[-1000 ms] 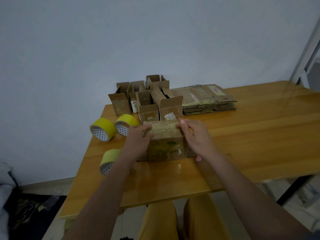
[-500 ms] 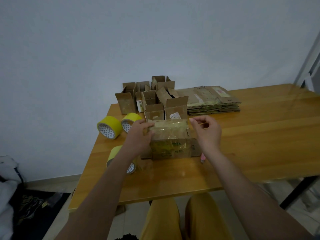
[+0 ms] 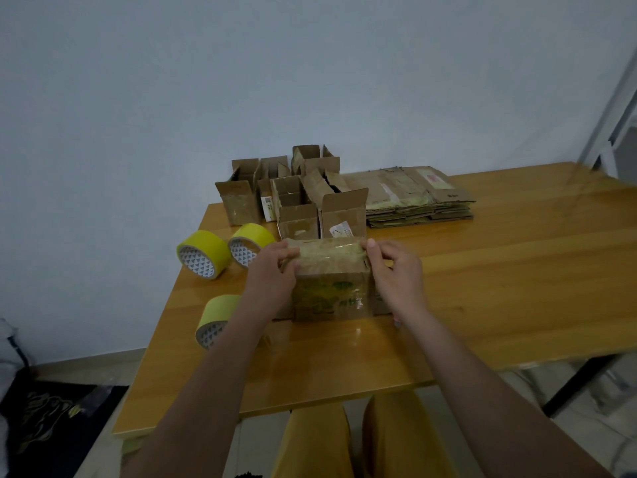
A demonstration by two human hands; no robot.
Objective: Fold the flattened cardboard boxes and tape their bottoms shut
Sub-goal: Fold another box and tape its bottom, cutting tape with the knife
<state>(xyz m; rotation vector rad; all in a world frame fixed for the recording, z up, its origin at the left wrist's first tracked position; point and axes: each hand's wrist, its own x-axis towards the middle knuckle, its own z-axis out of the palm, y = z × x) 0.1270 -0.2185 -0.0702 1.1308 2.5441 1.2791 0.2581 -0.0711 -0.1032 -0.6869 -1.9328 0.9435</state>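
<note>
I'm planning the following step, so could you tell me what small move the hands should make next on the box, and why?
Probably press the top flaps flat. Both the left hand and right hand pinch the upper edges of the box, standing on the table; a tape roll lies beside the left forearm.

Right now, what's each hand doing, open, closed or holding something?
Left hand: grips the left side of the cardboard box.
Right hand: fingertips pinch the box's top right edge.
</note>
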